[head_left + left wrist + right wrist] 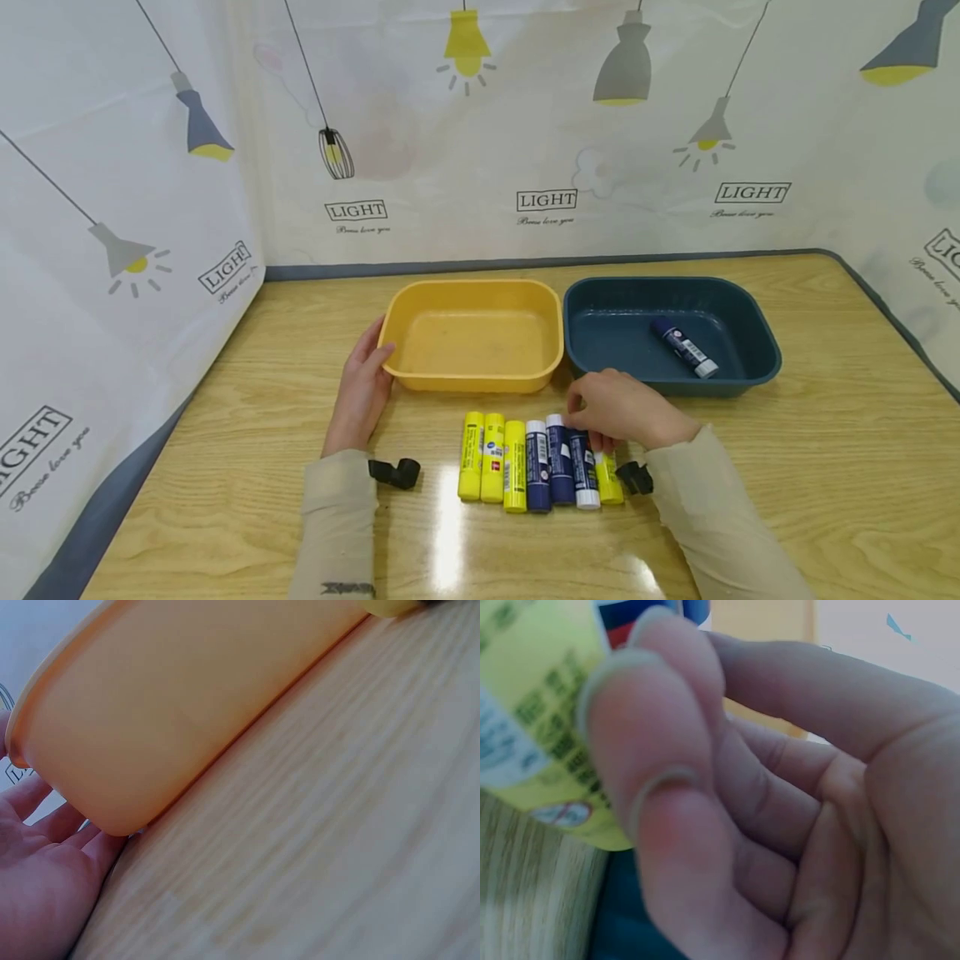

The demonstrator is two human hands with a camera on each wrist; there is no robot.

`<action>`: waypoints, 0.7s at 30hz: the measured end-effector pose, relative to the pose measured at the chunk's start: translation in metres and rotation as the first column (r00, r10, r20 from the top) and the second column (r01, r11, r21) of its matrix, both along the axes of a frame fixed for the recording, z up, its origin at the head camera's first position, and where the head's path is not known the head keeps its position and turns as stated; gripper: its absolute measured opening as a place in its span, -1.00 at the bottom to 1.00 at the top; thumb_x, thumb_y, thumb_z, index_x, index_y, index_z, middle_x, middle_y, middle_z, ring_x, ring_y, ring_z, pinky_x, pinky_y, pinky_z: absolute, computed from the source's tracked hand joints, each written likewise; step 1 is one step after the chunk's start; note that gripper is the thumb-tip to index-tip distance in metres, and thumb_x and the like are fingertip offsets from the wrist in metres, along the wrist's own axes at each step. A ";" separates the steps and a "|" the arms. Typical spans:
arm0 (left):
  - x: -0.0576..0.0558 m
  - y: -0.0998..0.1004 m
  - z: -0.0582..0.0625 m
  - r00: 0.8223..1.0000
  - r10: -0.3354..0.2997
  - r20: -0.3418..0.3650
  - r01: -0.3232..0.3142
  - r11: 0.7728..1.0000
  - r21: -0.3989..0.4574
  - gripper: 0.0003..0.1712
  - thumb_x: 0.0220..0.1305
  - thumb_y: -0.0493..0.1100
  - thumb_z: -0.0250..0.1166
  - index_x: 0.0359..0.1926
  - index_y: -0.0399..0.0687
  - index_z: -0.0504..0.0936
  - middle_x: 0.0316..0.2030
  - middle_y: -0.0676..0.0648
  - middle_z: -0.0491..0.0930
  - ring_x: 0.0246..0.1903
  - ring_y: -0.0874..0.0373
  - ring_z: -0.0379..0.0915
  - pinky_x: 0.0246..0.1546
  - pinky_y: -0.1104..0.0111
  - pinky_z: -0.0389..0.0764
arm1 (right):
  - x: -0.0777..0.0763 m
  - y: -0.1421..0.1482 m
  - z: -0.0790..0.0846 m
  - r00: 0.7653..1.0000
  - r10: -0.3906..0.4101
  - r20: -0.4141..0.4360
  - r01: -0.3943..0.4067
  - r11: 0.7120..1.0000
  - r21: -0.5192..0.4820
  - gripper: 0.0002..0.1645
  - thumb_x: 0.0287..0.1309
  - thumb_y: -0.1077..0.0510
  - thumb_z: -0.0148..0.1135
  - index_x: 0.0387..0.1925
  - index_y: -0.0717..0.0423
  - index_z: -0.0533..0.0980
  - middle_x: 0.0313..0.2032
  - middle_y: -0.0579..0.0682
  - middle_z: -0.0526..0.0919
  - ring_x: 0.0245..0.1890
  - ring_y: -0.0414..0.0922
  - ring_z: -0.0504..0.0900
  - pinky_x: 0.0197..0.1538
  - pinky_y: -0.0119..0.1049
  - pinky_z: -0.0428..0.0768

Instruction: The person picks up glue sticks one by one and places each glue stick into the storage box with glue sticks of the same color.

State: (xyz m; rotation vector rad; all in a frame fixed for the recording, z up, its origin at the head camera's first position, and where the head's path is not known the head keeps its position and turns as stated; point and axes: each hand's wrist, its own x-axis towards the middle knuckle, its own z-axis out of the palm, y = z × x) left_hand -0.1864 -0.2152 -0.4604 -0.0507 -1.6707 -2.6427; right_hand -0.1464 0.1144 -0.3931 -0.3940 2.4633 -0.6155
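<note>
My left hand (362, 383) holds the left end of the yellow bin (397, 379), thumb over the rim and fingers against the outer wall. My right hand (622, 408) reaches over the right part of a row of glue sticks, its fingers bent downward. Three yellow glue sticks (492, 467) lie at the row's left. Beside them are three dark blue glue sticks (537, 475), then another yellow glue stick (609, 483) at the right end. In the right wrist view, the fingertips (641, 712) overlap this yellow stick; I cannot tell whether they grip a stick.
The dark blue bin (765, 367) stands right of the yellow one, rims side by side. Inside it lies a blue glue stick (684, 347) with a white end. Behind the wooden table (225, 500) hangs a lamp-patterned cloth (450, 167), which also lines both sides.
</note>
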 end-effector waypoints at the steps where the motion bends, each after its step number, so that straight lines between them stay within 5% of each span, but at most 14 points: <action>1: 0.000 0.000 0.000 1.000 0.002 -0.001 -0.002 1.000 0.002 -0.46 0.30 -0.31 0.00 0.30 -0.07 0.16 0.27 -0.03 0.11 0.25 -0.01 0.04 0.21 0.17 0.08 | 0.000 0.000 0.000 1.000 -0.001 0.002 0.001 1.000 0.002 -0.87 0.09 0.03 0.18 -0.38 -0.02 0.54 -0.73 -0.04 0.53 -0.74 -0.12 0.52 -0.59 -0.32 0.52; 21: 0.000 0.000 0.001 1.000 -0.009 -0.006 0.009 1.000 0.001 -0.44 0.31 -0.31 -0.03 0.32 -0.08 0.12 0.29 -0.04 0.07 0.26 -0.01 0.01 0.21 0.20 0.10 | 0.005 -0.004 0.004 0.999 0.029 -0.014 -0.029 1.000 0.013 -0.92 0.09 0.10 0.19 -0.46 -0.01 0.51 -0.72 -0.03 0.52 -0.73 -0.12 0.50 -0.58 -0.34 0.49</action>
